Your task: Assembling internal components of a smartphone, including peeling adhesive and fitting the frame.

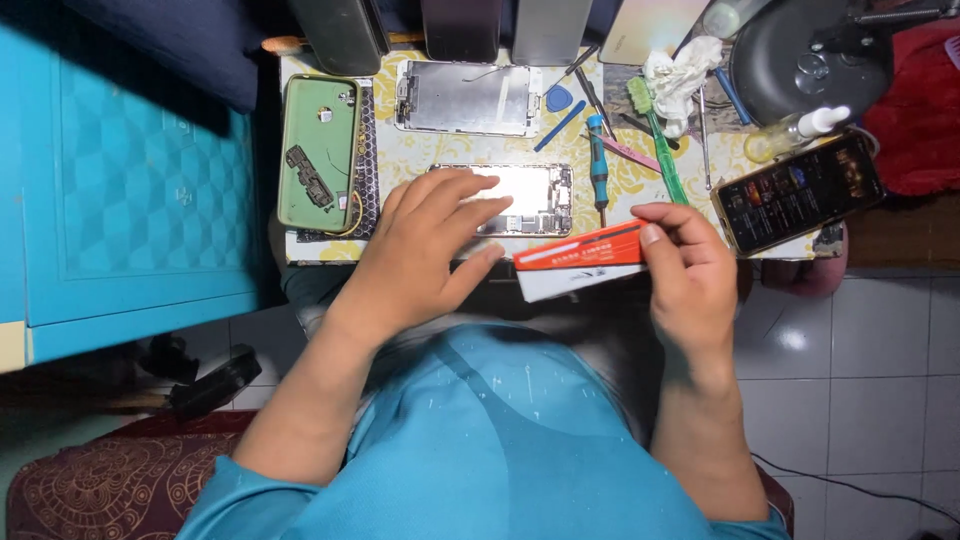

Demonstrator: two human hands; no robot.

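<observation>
Card — orange and white — is pinched at its right end by the right hand, near the table's front edge. The left hand is spread flat, fingers resting on the opened phone — a screwdriver lies just right.

Person seen from above, wearing a turquoise short-sleeved shirt flecked with pale specks. Forearms bare. Left hand and right hand ungloved.
</observation>
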